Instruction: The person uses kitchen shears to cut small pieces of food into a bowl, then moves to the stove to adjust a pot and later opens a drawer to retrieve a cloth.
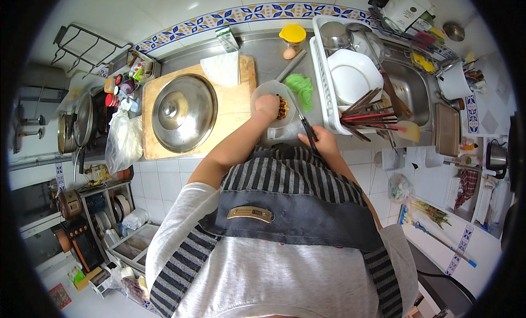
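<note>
In front of me on the steel counter stands a translucent plastic jug [258,96], its handle towards me. Chopped brown and yellowish pieces [282,107] lie inside it. My left hand [267,106] reaches into the jug with its fingers curled down; the fingertips are hidden, so whether they pinch anything cannot be told. My right hand [323,142] grips the black handles of kitchen scissors [308,129], whose blades point up along the jug's right side. A crumpled green cloth [301,89] lies just beyond the blades.
Left of the jug, a steel lid [185,112] and a folded white cloth [222,69] lie on a wooden board [232,108]. Behind are an egg [289,53], a yellow-lidded jar [293,35] and a metal rod [291,66]. A white dish rack [322,83] borders the right, before the sink [411,87].
</note>
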`<state>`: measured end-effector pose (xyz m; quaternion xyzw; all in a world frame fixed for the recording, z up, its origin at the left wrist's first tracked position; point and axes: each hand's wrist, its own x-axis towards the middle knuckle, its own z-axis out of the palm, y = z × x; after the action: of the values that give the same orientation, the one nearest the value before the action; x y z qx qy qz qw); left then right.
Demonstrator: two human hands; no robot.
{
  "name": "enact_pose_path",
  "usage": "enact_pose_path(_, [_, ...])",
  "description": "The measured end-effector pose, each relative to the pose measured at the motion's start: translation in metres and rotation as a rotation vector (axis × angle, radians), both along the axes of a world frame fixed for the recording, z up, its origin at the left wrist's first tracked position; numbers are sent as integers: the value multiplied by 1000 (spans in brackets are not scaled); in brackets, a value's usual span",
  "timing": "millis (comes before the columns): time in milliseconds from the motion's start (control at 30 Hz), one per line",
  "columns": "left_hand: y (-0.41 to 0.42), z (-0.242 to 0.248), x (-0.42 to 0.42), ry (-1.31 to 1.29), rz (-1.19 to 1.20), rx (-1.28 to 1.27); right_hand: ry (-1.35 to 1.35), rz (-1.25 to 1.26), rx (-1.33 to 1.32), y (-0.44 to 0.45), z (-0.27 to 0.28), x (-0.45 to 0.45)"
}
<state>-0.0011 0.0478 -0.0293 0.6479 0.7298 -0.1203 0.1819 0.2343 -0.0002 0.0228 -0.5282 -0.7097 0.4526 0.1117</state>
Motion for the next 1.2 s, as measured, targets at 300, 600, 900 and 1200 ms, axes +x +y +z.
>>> enact_pose_path(300, [-2,-2,-4,-44,18,23,33,-3,16,0,1,-1])
enact_pose_path(600, [3,-4,-14,-77,-11,41,13,16,63,-1,-2,-2])
enact_pose_path(900, [-12,26,-56,-1611,579,-190,48,25,43,-2,-7,-2])
enact_pose_path(1200, [-26,20,-51,-2091,996,-282,19,54,65,-2,-8,-10])
